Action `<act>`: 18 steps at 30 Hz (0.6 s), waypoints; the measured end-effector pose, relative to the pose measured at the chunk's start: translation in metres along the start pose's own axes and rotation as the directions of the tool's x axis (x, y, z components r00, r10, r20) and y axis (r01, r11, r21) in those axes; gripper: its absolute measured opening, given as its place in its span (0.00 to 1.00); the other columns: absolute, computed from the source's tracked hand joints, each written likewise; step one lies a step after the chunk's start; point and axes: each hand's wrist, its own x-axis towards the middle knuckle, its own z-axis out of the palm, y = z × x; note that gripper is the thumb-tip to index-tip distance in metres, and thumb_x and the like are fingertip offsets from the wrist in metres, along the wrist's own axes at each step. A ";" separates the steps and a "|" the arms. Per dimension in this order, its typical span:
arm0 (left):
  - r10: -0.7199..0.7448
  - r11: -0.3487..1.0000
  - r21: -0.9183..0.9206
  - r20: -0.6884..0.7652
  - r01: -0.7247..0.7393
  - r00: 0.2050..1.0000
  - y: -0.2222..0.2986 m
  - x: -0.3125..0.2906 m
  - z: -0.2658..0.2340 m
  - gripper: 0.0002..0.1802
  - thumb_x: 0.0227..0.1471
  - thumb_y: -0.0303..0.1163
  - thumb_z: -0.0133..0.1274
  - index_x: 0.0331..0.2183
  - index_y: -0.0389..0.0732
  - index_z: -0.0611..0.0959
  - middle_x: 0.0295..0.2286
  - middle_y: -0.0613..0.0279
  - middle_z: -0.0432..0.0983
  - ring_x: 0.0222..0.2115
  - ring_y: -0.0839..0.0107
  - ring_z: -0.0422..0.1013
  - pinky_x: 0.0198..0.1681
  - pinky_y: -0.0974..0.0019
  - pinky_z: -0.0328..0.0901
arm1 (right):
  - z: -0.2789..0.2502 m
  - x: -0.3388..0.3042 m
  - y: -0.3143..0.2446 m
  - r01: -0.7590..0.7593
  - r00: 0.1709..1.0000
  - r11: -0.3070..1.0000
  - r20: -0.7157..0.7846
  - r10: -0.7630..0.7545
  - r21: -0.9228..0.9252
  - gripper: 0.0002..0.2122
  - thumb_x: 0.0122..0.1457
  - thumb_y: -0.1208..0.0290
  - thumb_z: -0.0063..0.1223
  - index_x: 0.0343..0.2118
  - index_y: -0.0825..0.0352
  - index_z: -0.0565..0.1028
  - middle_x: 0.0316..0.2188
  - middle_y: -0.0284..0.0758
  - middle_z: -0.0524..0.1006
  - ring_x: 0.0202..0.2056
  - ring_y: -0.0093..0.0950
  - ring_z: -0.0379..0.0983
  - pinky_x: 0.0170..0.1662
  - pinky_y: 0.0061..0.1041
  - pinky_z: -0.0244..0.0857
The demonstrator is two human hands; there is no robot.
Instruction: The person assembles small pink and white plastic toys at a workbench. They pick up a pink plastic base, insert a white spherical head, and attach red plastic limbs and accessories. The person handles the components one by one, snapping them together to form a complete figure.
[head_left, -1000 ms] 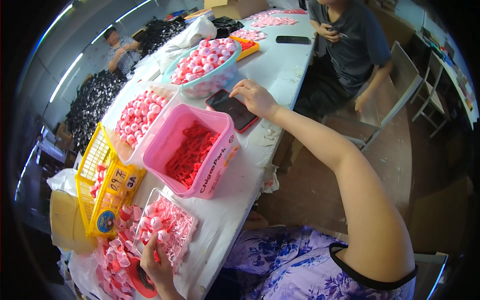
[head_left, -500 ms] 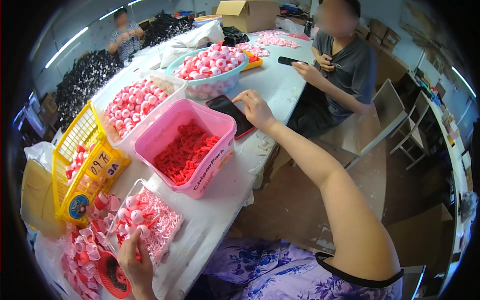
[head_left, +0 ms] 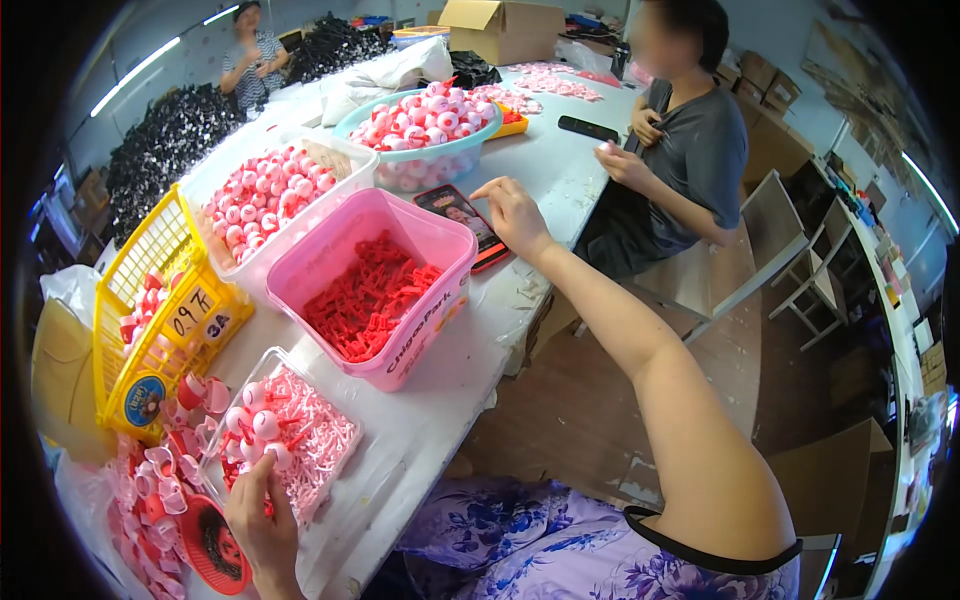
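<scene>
My left hand (head_left: pixel 262 515) is at the lower left, its fingers closed at a pink-and-white ball (head_left: pixel 278 457) with a red piece by it. Several such balls lie in a clear tray (head_left: pixel 347 455) on thin pink plastic pieces (head_left: pixel 315 425). My right hand (head_left: pixel 515 220) is stretched across the table, index finger extended and apart from the others, holding nothing. It hovers at the edge of a red-cased phone (head_left: pixel 463 215) whose screen is lit with a picture. Between the hands stands a pink tub (head_left: pixel 405 345) of small red plastic pieces (head_left: pixel 370 295).
Beyond the tub are a clear bin (head_left: pixel 355 165) and a blue basin (head_left: pixel 430 168) of pink-and-white balls. A yellow basket (head_left: pixel 215 325), pink cup-like pieces (head_left: pixel 165 480) and a red strainer (head_left: pixel 215 545) lie left. A co-worker (head_left: pixel 690 140) sits across the corner; another person (head_left: pixel 253 65) is farther back.
The red-cased phone's screen has gone from dark to lit. The seated co-worker has turned the head and let go of a black phone, now on the table. My hands have hardly moved.
</scene>
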 end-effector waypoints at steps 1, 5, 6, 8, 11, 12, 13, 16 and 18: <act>0.007 1.000 -0.004 -0.005 -0.007 1.000 -0.001 0.000 0.001 0.15 0.47 0.17 0.50 0.39 0.34 0.79 0.25 0.50 0.74 0.25 0.58 0.71 0.29 0.61 0.64 | -0.001 0.000 0.000 -0.001 1.000 1.000 0.001 0.001 0.000 0.11 0.51 0.84 0.43 0.34 0.65 0.75 0.34 0.36 0.72 0.39 0.37 0.69 0.44 0.34 0.64; 0.005 1.000 -0.017 -0.007 -0.005 1.000 -0.002 0.000 0.002 0.14 0.46 0.17 0.50 0.39 0.34 0.79 0.25 0.51 0.75 0.25 0.59 0.71 0.29 0.61 0.64 | -0.002 0.000 0.003 -0.008 1.000 1.000 0.002 0.008 -0.006 0.11 0.51 0.84 0.43 0.34 0.65 0.75 0.34 0.36 0.73 0.39 0.37 0.69 0.43 0.34 0.64; -0.006 1.000 -0.020 -0.003 0.006 1.000 -0.001 0.000 0.002 0.14 0.46 0.17 0.50 0.39 0.34 0.79 0.25 0.51 0.75 0.25 0.59 0.71 0.29 0.61 0.64 | -0.002 0.001 0.002 -0.011 1.000 1.000 0.002 0.011 -0.005 0.11 0.51 0.84 0.43 0.34 0.65 0.75 0.34 0.37 0.73 0.39 0.37 0.69 0.43 0.34 0.64; -0.019 1.000 -0.022 -0.002 0.019 1.000 0.000 0.000 0.001 0.14 0.46 0.17 0.51 0.38 0.34 0.79 0.26 0.51 0.75 0.25 0.59 0.72 0.30 0.61 0.64 | 0.001 0.001 0.001 -0.011 1.000 1.000 -0.003 0.011 -0.004 0.11 0.51 0.85 0.43 0.33 0.65 0.75 0.34 0.37 0.73 0.39 0.37 0.69 0.43 0.34 0.64; 0.001 1.000 -0.022 -0.024 -0.002 1.000 -0.002 0.000 0.003 0.13 0.46 0.17 0.51 0.37 0.34 0.80 0.27 0.51 0.76 0.26 0.58 0.73 0.30 0.62 0.65 | 0.003 0.003 0.003 0.005 1.000 1.000 -0.015 -0.005 0.005 0.11 0.50 0.86 0.43 0.33 0.66 0.75 0.33 0.38 0.73 0.39 0.38 0.69 0.43 0.34 0.64; 0.003 1.000 -0.015 -0.031 -0.004 1.000 -0.005 -0.002 0.004 0.12 0.46 0.17 0.51 0.37 0.34 0.80 0.27 0.51 0.76 0.27 0.58 0.73 0.31 0.62 0.65 | 0.007 0.002 0.005 0.014 1.000 1.000 -0.011 -0.014 0.021 0.12 0.49 0.86 0.43 0.33 0.66 0.75 0.33 0.39 0.72 0.39 0.38 0.69 0.43 0.34 0.64; -0.011 1.000 -0.014 -0.039 0.010 0.999 -0.008 -0.003 0.004 0.12 0.46 0.17 0.52 0.37 0.35 0.80 0.28 0.51 0.77 0.27 0.58 0.73 0.31 0.62 0.66 | 0.011 0.003 0.007 0.024 1.000 0.999 -0.007 -0.023 0.038 0.12 0.49 0.86 0.43 0.33 0.66 0.75 0.33 0.39 0.72 0.39 0.39 0.69 0.43 0.34 0.64; -0.044 0.999 -0.026 -0.015 0.044 0.999 -0.004 0.001 0.007 0.12 0.45 0.18 0.53 0.36 0.36 0.80 0.28 0.52 0.77 0.27 0.59 0.73 0.31 0.61 0.66 | 0.005 -0.001 0.012 0.031 0.999 0.999 -0.010 -0.030 0.031 0.13 0.47 0.86 0.42 0.34 0.66 0.75 0.33 0.42 0.72 0.38 0.41 0.68 0.44 0.36 0.63; -0.058 0.998 -0.018 0.032 0.059 0.998 -0.004 -0.001 0.002 0.13 0.44 0.19 0.53 0.36 0.37 0.81 0.28 0.52 0.77 0.27 0.59 0.73 0.30 0.60 0.66 | 0.003 -0.003 0.017 0.032 0.999 0.998 -0.029 -0.030 0.051 0.14 0.47 0.87 0.42 0.33 0.67 0.75 0.34 0.40 0.73 0.40 0.40 0.69 0.45 0.35 0.63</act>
